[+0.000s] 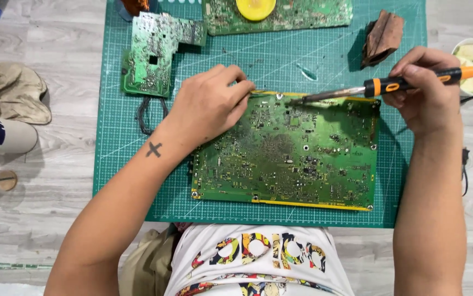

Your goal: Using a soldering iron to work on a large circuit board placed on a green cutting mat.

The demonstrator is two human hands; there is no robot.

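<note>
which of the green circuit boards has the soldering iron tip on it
The large rectangular board nearest the person, under the left hand. The L-shaped board and the board with a yellow disc lie untouched farther away.

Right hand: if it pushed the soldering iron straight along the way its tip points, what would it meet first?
Probably the large circuit board: the soldering iron in the right hand points left at its top edge, though contact is unclear.
</note>
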